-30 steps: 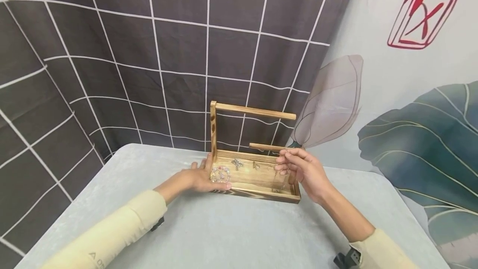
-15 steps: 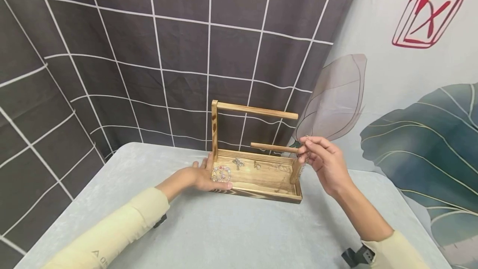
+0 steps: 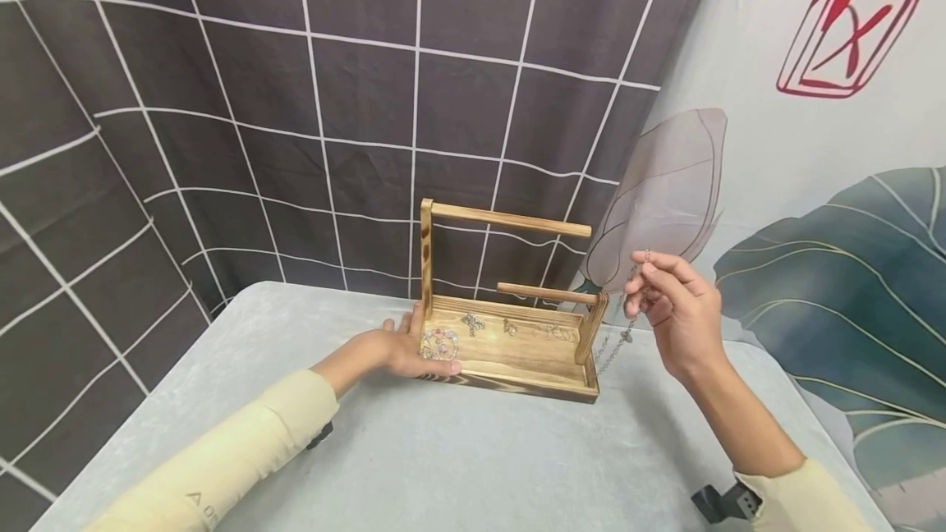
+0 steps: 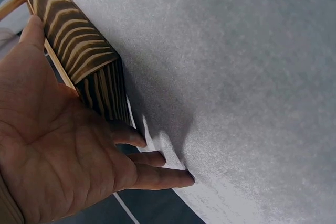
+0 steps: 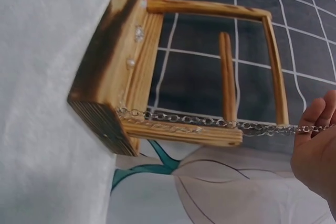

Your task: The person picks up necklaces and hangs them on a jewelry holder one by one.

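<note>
My right hand (image 3: 680, 310) pinches a silver chain necklace (image 3: 626, 336) between thumb and fingertips, to the right of a wooden jewelry stand (image 3: 510, 387). The chain hangs in a slack line with a small charm on it. In the right wrist view the necklace (image 5: 210, 123) runs from the fingers past the stand's short post. My left hand (image 3: 392, 353) rests against the stand's left end, its thumb along the front rim and its other fingers extended past the corner. In the tray lie a beaded bracelet (image 3: 439, 345), a silvery cluster (image 3: 473, 323) and other small pieces.
The stand has a tall left post (image 3: 425, 261) with a long top bar (image 3: 510, 219). A short right post (image 3: 591, 327) carries a lower bar (image 3: 547, 293). A pale cloth (image 3: 443, 458) covers the table; a dark grid curtain (image 3: 355, 105) hangs behind.
My right hand has moved right and up, out from over the tray, drawing the necklace past the short post. My left hand has stayed at the left end.
</note>
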Available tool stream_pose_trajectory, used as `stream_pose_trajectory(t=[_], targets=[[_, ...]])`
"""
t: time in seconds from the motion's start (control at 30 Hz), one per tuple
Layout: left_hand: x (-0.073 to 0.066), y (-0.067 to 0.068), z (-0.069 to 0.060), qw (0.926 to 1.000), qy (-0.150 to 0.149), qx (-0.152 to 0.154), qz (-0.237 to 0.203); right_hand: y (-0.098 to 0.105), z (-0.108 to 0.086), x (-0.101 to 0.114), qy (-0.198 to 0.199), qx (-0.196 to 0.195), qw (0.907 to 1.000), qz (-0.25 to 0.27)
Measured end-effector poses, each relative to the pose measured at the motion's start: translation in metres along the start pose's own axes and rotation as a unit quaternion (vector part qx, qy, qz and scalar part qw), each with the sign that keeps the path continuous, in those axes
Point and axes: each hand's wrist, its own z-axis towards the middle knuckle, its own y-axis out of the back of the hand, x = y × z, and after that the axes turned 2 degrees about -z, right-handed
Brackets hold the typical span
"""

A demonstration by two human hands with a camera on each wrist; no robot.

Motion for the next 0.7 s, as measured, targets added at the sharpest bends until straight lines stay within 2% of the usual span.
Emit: stream_pose_trajectory(t=[0.17, 0.33, 0.7], targets=[[0.0, 0.0, 0.0, 1.0, 0.0, -0.002, -0.004, 0.003, 0.006, 0.01, 0.022, -0.01, 0.9997, -0.002], [-0.001, 0.0, -0.001, 1.0, 0.0, -0.002, -0.008, 0.005, 0.011, 0.018, 0.024, -0.023, 0.9994, -0.013], [0.001, -0.001, 0.003, 1.0, -0.001, -0.002, 0.0, 0.012, 0.022, 0.018, -0.036, -0.034, 0.9955, -0.08]])
